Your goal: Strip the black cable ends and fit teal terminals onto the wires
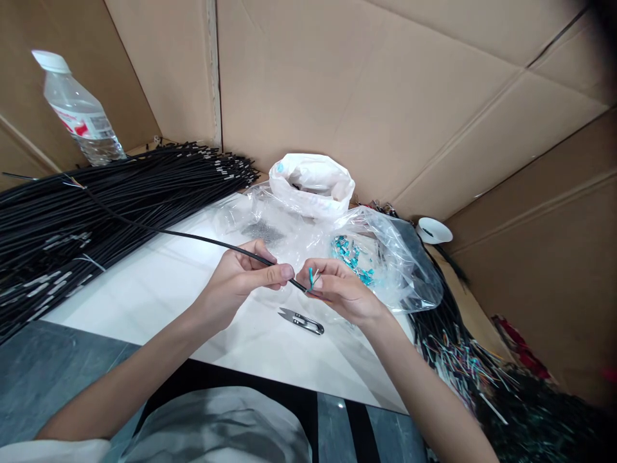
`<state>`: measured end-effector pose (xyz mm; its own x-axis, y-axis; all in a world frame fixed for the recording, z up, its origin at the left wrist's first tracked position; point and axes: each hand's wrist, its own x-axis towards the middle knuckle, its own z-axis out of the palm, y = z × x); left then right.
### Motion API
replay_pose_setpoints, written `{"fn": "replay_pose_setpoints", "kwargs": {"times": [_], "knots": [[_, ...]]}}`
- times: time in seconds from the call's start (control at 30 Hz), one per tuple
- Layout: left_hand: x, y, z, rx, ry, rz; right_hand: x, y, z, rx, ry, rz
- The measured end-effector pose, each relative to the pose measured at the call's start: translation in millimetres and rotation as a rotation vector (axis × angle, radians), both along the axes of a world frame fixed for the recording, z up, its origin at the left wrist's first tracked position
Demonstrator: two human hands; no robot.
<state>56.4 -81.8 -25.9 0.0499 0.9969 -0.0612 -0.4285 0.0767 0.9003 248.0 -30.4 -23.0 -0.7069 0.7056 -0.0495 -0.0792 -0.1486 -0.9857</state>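
Head view: two bare hands meet above a white work surface [231, 347], joined by one slender lead.
Black cable [193, 236]: runs from the cable heap at the left, arches across the sheet and ends between the hands; its far end, too, shows bared wires [76, 183].
Left hand [245, 273]: closed in a narrow pinch on the cable's sheath, thumb above, just behind the exposed end.
Right hand [344, 292]: fingertips drawn together at the fine wires [312, 278], turquoise and pale strands standing up between them; which strands are pinched is too small to tell.
Sheath handling: probably light, springy and smooth, so the long trailing span may tug or twist; the firmest hold should be close behind the cut edge, where the left hand sits.
Wire handling: likely soft, thin and easily bent or nicked; best taken lightly by fingertips, near the root for control, without a sharp pull.
Snips [301, 320]: lie on the white surface below the hands, touched by neither, blades toward the left; the points look sharp, so the handle end is the safer hold.
Clear plastic bag [409, 276]: spread beyond the right hand, with small turquoise pieces [354, 257] showing near it.
White bag [313, 199]: open-mouthed, beyond both hands.
Cable heap [144, 186]: dense black lengths at the left, beside a bottle [80, 116].
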Motion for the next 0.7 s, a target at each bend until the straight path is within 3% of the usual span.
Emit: {"fn": "replay_pose_setpoints", "kwargs": {"times": [0.1, 0.2, 0.37, 0.57, 0.7], "knots": [[-3, -2, 5.2, -0.069, -0.086, 0.027, 2, -5, -8.6, 0.087, 0.001, -0.264], [-7, -5, 12.0, -0.100, -0.171, 0.051, 8, -3, -17.8, 0.147, -0.003, -0.380], [-11, -10, 19.0, -0.054, -0.165, 0.079, 10, -5, -25.2, 0.283, -0.033, -0.453], [-4, -8, 14.5, -0.090, -0.218, 0.073, -13, -25, -10.6, 0.458, 0.112, -0.511], [-3, -8, 11.2, -0.109, -0.231, 0.069, -21, -27, -6.5, 0.443, 0.218, -0.484]]}}
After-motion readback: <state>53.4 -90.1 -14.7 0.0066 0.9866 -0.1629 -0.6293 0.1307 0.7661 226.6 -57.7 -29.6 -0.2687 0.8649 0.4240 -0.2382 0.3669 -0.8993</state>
